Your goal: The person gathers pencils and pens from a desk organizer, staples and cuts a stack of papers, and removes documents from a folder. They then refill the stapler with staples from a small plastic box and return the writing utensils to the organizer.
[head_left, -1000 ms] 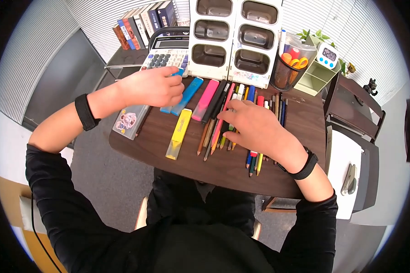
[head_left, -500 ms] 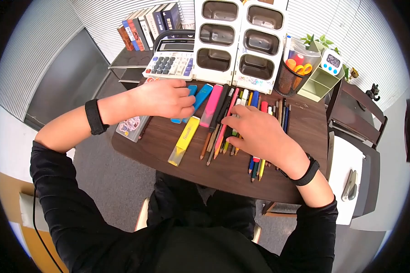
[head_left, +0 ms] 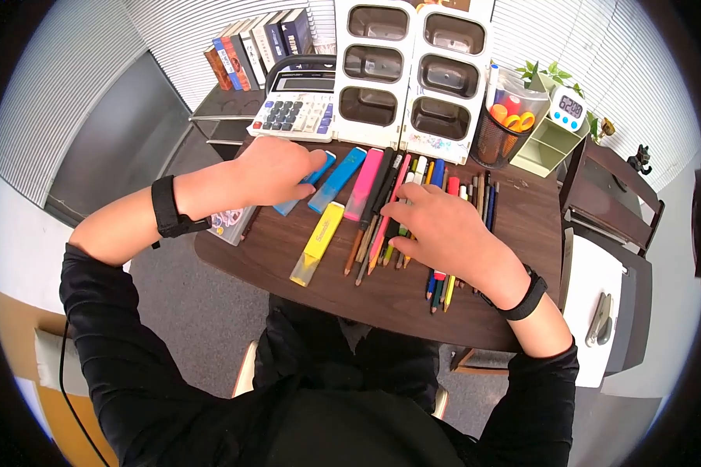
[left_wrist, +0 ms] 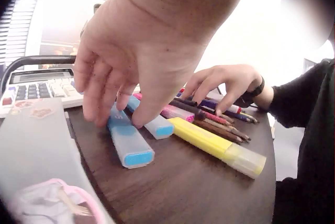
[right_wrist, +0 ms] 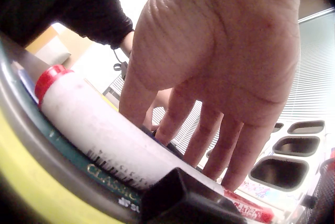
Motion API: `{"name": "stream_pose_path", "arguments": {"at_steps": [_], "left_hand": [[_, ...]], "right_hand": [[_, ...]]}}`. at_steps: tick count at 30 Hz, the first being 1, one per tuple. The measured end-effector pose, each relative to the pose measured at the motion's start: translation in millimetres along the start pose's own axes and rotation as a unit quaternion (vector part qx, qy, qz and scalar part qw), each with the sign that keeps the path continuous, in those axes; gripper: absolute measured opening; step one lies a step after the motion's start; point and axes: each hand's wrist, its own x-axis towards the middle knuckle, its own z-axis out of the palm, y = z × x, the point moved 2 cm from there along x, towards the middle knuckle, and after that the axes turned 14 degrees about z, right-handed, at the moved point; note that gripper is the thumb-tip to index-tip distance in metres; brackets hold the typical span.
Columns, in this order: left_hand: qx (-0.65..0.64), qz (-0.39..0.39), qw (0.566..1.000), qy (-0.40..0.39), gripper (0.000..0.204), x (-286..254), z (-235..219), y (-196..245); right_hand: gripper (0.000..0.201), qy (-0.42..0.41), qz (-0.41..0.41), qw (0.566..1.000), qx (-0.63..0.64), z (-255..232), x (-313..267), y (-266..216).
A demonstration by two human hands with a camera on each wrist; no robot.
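Note:
The left hand [head_left: 269, 170] pinches a blue highlighter [head_left: 319, 167] lying at the left end of the row; in the left wrist view its thumb and fingertips straddle that highlighter [left_wrist: 131, 143]. Close on its right lies a second blue highlighter [head_left: 338, 180], then a pink one [head_left: 363, 185]. A yellow highlighter [head_left: 319, 237] lies nearer the front edge. The right hand [head_left: 452, 233] rests over the bunched pens and pencils, fingers extended downward in the right wrist view, beside a white marker with a red end [right_wrist: 99, 119]. Its fingertip contacts are partly hidden.
A white organizer with dark bins [head_left: 368, 105] stands at the back, between a calculator [head_left: 292, 113] and a mesh pen cup [head_left: 494, 136]. A green holder [head_left: 545, 140] bears a timer. At the left lies a stickered case [head_left: 230, 226]; several pencils [head_left: 487, 194] lie right.
The left hand has shifted slightly, and the leftmost blue highlighter has moved left, apart from the second one. The right hand stays over the pens. The head view has shifted slightly.

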Motion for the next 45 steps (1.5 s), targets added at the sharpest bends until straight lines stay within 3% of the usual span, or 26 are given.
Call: {"name": "stream_pose_path", "arguments": {"at_steps": [7,9,13,14,15,16,17,19,25,27,29,33,37,39,41,44,45], "left_hand": [[-0.117,-0.067,0.991,0.024,0.035,2.7,7.9,-2.7],[-0.165,-0.069,0.979,0.095,0.040,0.8,0.6,-2.3],[-0.254,-0.076,0.955,0.133,0.039,3.1,-24.4,8.3],[-0.425,-0.112,0.884,0.159,0.039,5.1,-25.5,10.0],[-0.580,-0.143,0.782,0.179,0.039,7.1,-26.7,13.1],[-0.633,-0.151,0.736,0.185,0.038,8.2,-29.9,18.4],[-0.632,-0.148,0.738,0.185,0.038,9.4,-30.6,20.7],[-0.705,-0.105,0.674,0.193,0.037,12.2,-32.2,25.8],[-0.696,-0.057,0.690,0.192,0.035,26.5,-45.3,41.2],[-0.689,-0.112,0.677,0.232,0.038,36.5,-44.7,45.8],[-0.699,-0.107,0.664,0.243,0.044,45.6,-48.5,49.2],[-0.657,-0.041,0.712,0.245,0.048,66.4,-52.8,42.7],[-0.678,-0.034,0.685,0.265,0.050,77.5,-60.0,43.2],[-0.652,-0.068,0.683,0.322,0.051,79.5,-59.4,41.4],[-0.638,-0.067,0.702,0.307,0.052,77.9,-64.9,33.1],[-0.590,-0.119,0.703,0.378,0.053,73.0,-71.4,19.5],[-0.556,-0.119,0.722,0.394,0.054,71.8,-75.3,11.7]], "right_hand": [[0.027,0.005,-0.001,1.000,0.002,0.5,0.4,0.3],[0.027,0.013,-0.006,1.000,0.006,1.6,-0.3,1.3],[0.027,0.016,-0.006,1.000,0.005,1.6,-0.2,1.9],[0.027,0.018,-0.010,1.000,0.004,1.8,-0.3,1.8],[0.026,0.020,-0.014,1.000,0.002,1.8,-0.3,1.9],[0.027,0.018,-0.015,1.000,-0.001,1.9,-0.1,2.2],[0.027,0.022,-0.012,1.000,-0.003,2.1,-0.1,2.6],[0.028,0.015,-0.011,1.000,-0.003,2.5,-0.2,2.6],[0.029,0.006,0.004,1.000,-0.007,0.8,-0.3,1.9],[0.029,-0.004,-0.003,1.000,-0.001,1.6,-0.6,2.0],[0.029,0.001,0.002,1.000,-0.006,3.7,-0.5,3.3],[0.030,-0.015,0.009,1.000,-0.003,2.7,0.4,2.0],[0.035,-0.017,0.015,1.000,-0.020,4.7,-0.2,2.9],[0.034,-0.013,0.010,1.000,-0.025,4.3,0.0,2.3],[0.034,-0.014,0.011,1.000,-0.023,3.2,-0.3,2.0],[0.033,-0.023,0.015,0.999,-0.024,2.8,-0.9,1.0],[0.033,-0.030,0.018,0.999,-0.028,2.5,0.2,1.2]]}}
